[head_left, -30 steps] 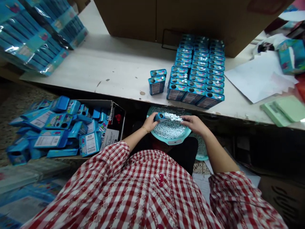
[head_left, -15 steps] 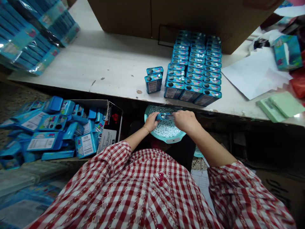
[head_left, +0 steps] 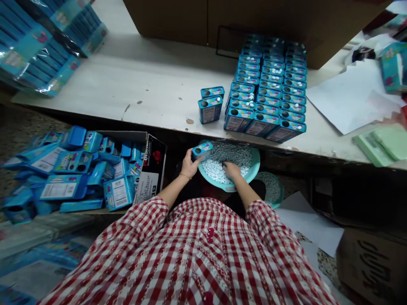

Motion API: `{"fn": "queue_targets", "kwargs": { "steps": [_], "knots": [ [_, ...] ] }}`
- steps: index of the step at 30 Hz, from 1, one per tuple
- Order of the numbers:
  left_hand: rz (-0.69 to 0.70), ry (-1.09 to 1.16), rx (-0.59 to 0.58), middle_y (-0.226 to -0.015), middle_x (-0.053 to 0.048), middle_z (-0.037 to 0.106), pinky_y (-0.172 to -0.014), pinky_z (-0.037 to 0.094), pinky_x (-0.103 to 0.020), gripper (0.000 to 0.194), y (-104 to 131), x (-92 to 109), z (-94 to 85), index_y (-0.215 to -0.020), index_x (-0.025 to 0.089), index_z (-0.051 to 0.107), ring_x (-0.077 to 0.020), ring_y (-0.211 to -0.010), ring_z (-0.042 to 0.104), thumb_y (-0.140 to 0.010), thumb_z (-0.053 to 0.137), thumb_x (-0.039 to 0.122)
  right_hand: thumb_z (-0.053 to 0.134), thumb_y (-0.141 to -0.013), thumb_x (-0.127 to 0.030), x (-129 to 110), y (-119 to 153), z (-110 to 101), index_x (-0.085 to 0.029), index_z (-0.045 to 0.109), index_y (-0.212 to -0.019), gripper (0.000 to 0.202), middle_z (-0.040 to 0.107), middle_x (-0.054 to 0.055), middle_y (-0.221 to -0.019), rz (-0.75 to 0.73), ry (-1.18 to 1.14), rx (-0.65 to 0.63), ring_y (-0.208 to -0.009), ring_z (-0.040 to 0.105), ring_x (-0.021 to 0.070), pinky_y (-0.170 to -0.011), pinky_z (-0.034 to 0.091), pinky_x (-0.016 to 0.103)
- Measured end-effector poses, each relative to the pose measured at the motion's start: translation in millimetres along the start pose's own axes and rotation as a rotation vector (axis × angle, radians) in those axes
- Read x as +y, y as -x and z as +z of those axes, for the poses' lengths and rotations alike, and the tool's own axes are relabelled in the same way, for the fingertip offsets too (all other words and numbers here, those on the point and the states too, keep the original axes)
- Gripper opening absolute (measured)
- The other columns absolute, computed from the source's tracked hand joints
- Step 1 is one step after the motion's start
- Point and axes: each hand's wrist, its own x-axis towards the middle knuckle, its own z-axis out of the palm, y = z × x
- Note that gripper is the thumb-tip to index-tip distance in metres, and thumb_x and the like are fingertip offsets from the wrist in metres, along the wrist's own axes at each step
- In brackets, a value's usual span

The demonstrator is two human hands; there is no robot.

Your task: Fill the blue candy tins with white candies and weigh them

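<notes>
My left hand [head_left: 190, 164] is wrapped round a small blue box [head_left: 202, 149] with a dark round hole in its top, held over the left rim of a turquoise basin [head_left: 255, 163]. White pellets [head_left: 216, 170] fill the basin. My right hand [head_left: 232, 170] is down among the pellets, with dark fingertips; what its fingers hold, if anything, is hidden. Two blue boxes [head_left: 210, 111] stand upright on the white table [head_left: 159, 91]. Beside them, rows of similar boxes [head_left: 269, 101] stand packed together, some with pellets on top.
An open carton [head_left: 154, 167] of jumbled blue boxes is on the left. Wrapped blue packs [head_left: 41, 46] lie at the back left. A big brown carton [head_left: 178, 21] stands behind. A second basin [head_left: 281, 190], papers [head_left: 352, 95] and a pale green object [head_left: 380, 144] are on the right.
My left hand has moved slightly left with the box, now tilted and away from my right hand. My right hand has left the box and dropped into the pellets.
</notes>
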Motion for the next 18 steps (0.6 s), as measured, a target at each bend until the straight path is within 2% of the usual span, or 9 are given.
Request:
{"fn": "queue_targets", "kwargs": {
  "steps": [4, 8, 11, 14, 16, 18],
  "knots": [
    [-0.001, 0.041, 0.066, -0.100, -0.005, 0.061, -0.087, 0.045, -0.035, 0.039, -2.1, -7.0, -9.2, -0.105, 0.018, 0.049, -0.0199, -0.093, 0.058, -0.069, 0.064, 0.028, 0.048, -0.087, -0.027, 4.0, -16.3, 13.1, -0.011, 0.056, -0.120, 0.038, 0.064, 0.012, -0.114, -0.033, -0.208, 0.006, -0.100, 0.059, 0.0178, -0.082, 0.044, 0.023],
    [0.050, 0.028, 0.088, -0.096, -0.005, 0.061, -0.084, 0.046, -0.035, 0.040, -6.9, -7.8, -11.9, -0.103, 0.017, 0.050, -0.0200, -0.089, 0.058, -0.068, 0.065, 0.027, 0.051, -0.083, -0.025, 26.7, -6.0, 0.8, -0.010, 0.057, -0.117, 0.038, 0.067, 0.008, -0.103, -0.076, -0.358, 0.031, -0.089, 0.061, 0.0152, -0.076, 0.046, 0.022],
    [0.101, -0.022, 0.071, -0.098, -0.005, 0.061, -0.085, 0.046, -0.035, 0.038, -8.9, -4.3, -6.5, -0.105, 0.018, 0.050, -0.0204, -0.091, 0.058, -0.070, 0.063, 0.026, 0.052, -0.079, -0.029, 40.9, 13.3, -22.1, -0.011, 0.059, -0.112, 0.038, 0.067, 0.006, -0.095, -0.143, -0.545, 0.087, -0.081, 0.060, 0.0158, -0.070, 0.047, 0.026],
    [0.151, -0.089, 0.007, -0.103, -0.007, 0.060, -0.087, 0.045, -0.037, 0.036, -9.3, 1.0, 4.9, -0.106, 0.017, 0.050, -0.0219, -0.095, 0.057, -0.072, 0.059, 0.023, 0.054, -0.076, -0.035, 44.9, 34.2, -54.6, -0.013, 0.061, -0.107, 0.039, 0.067, 0.005, -0.092, -0.234, -0.708, 0.116, -0.080, 0.060, 0.0173, -0.071, 0.047, 0.028],
    [0.191, -0.136, -0.053, -0.105, -0.009, 0.060, -0.089, 0.044, -0.038, 0.037, -8.9, 4.7, 14.3, -0.107, 0.017, 0.051, -0.0232, -0.098, 0.056, -0.071, 0.056, 0.019, 0.054, -0.077, -0.036, 39.1, 45.9, -78.6, -0.014, 0.062, -0.107, 0.038, 0.068, 0.005, -0.094, -0.252, -0.643, 0.108, -0.084, 0.061, 0.0186, -0.074, 0.046, 0.029],
    [0.228, -0.175, -0.105, -0.107, -0.010, 0.059, -0.090, 0.043, -0.039, 0.038, -8.1, 8.3, 23.5, -0.108, 0.016, 0.051, -0.0242, -0.099, 0.055, -0.070, 0.053, 0.015, 0.053, -0.079, -0.035, 26.1, 55.2, -101.2, -0.017, 0.064, -0.107, 0.036, 0.068, 0.006, -0.100, -0.224, -0.452, 0.107, -0.091, 0.061, 0.0203, -0.080, 0.044, 0.030]
  ]
}}
